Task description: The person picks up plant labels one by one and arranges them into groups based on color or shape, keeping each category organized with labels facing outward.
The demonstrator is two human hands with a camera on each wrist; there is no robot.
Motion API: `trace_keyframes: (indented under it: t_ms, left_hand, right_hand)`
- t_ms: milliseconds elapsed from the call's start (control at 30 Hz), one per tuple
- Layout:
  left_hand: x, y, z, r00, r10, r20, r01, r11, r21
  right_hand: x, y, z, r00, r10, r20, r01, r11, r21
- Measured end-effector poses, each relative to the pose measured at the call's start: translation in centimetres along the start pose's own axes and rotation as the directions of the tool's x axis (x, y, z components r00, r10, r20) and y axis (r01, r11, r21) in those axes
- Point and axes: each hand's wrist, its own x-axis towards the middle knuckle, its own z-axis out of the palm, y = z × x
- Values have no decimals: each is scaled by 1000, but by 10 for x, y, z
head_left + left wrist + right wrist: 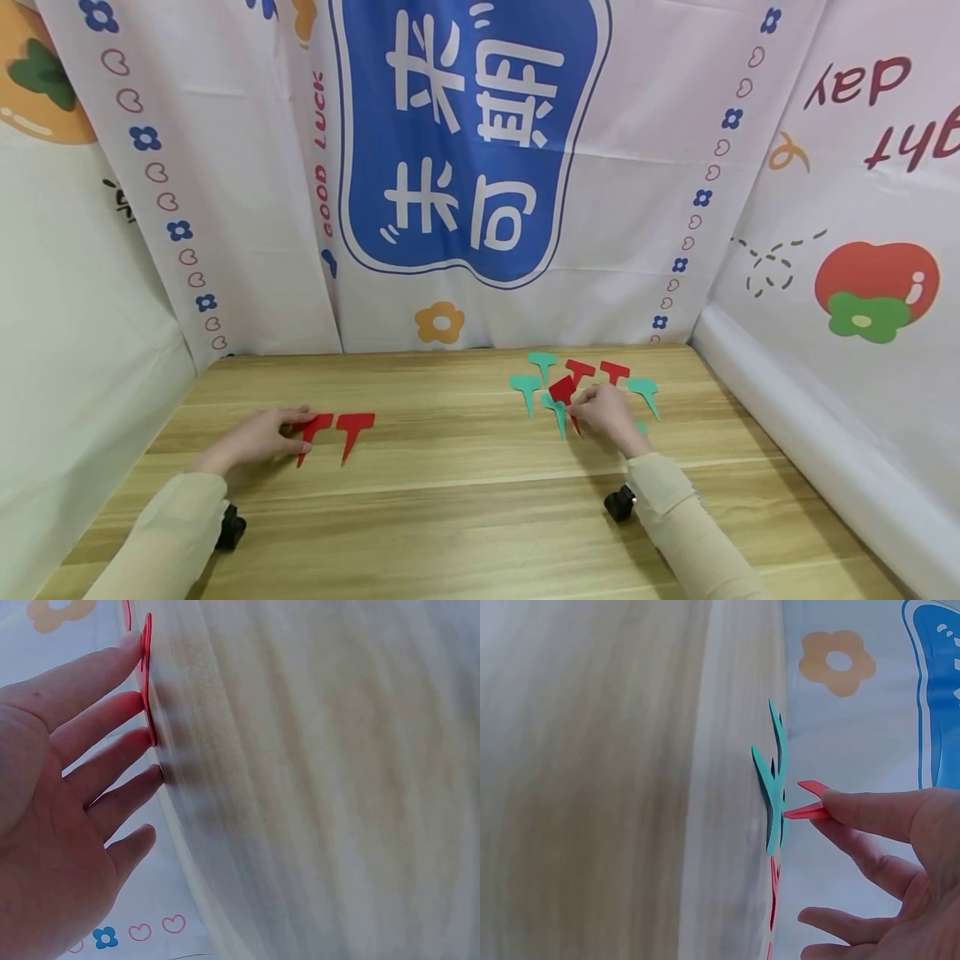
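Note:
In the head view my left hand (258, 437) touches a red T-shaped plant label (313, 429) lying on the table. In the left wrist view its fingers are spread and fairly straight, with the tips on that label. A second red label (355, 429) lies just to its right. My right hand (606, 408) pinches another red label (562, 388) between thumb and finger. The right wrist view shows this held label (810, 812) raised above the table. Close by lie green labels, including one (555, 408) partly behind the held one, and two red labels (580, 370) (615, 370).
The wooden table (450, 500) reaches back to a printed white cloth (262, 250). More cloth hangs along the left and right sides. Further green labels (527, 387) lie around my right hand, one (641, 427) partly hidden by the wrist.

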Motion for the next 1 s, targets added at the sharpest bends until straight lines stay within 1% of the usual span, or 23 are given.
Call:
trace_keyframes:
  t_ms: [133, 333, 533, 667, 833, 1000]
  left_hand:
    - [0, 0, 0, 1000, 1, 1, -1, 1000, -7]
    - [0, 0, 0, 1000, -6, 8, 6, 1000, -16]
    - [0, -1, 0, 1000, -12, 11, 13, 1000, -18]
    - [0, -1, 0, 1000, -15, 9, 15, 1000, -18]
    - [0, -1, 0, 1000, -12, 7, 12, 1000, -24]
    - [0, 0, 0, 1000, -15, 10, 15, 1000, -18]
  right_hand:
    - [1, -7, 3, 1000, 2, 0, -2, 1000, 7]
    - [3, -18, 13, 1000, -6, 5, 6, 1000, 28]
    - [2, -32, 23, 999, -36, 33, 34, 998, 57]
    - [1, -41, 28, 998, -61, 31, 59, 997, 57]
    - [2, -52, 36, 998, -59, 27, 58, 997, 55]
    - [1, -61, 44, 997, -60, 42, 56, 994, 91]
